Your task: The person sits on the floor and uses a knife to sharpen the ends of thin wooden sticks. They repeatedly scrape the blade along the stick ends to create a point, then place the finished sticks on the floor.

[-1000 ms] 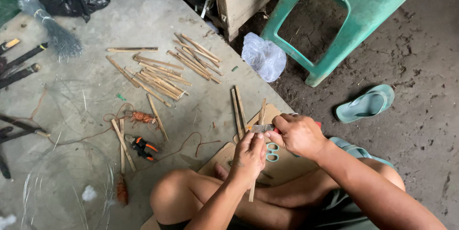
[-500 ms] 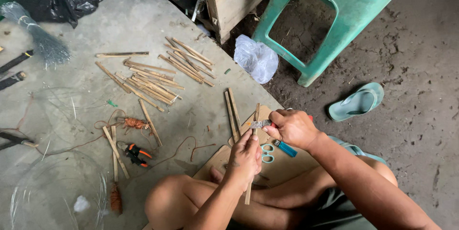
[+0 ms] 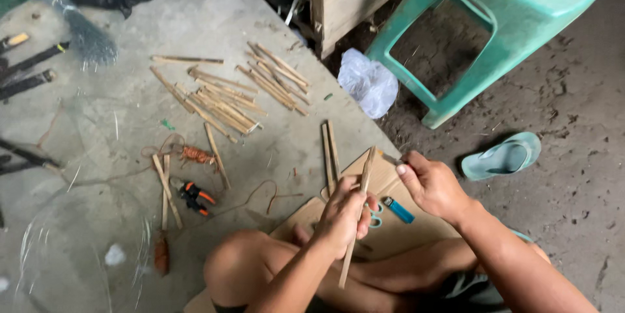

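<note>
My left hand (image 3: 345,212) grips a thin bamboo stick (image 3: 366,170) that points up and away from me. My right hand (image 3: 433,186) pinches a small metal blade (image 3: 389,157) beside the stick's top end. Both hands hover above a sheet of cardboard (image 3: 390,231) on which I sit cross-legged. A blue lighter (image 3: 398,210) and teal-handled scissors (image 3: 375,220) lie on the cardboard between the hands. Two more sticks (image 3: 330,153) lie just beyond my left hand.
A pile of cut bamboo sticks (image 3: 228,95) lies on the concrete ahead. Orange-handled pliers (image 3: 192,194) and copper wire (image 3: 195,155) sit to the left. A teal plastic stool (image 3: 501,13), a white plastic bag (image 3: 368,82) and a teal sandal (image 3: 502,155) are to the right.
The view has shifted slightly. My right hand has drawn a little to the right, and the stick now stands clear between the two hands.
</note>
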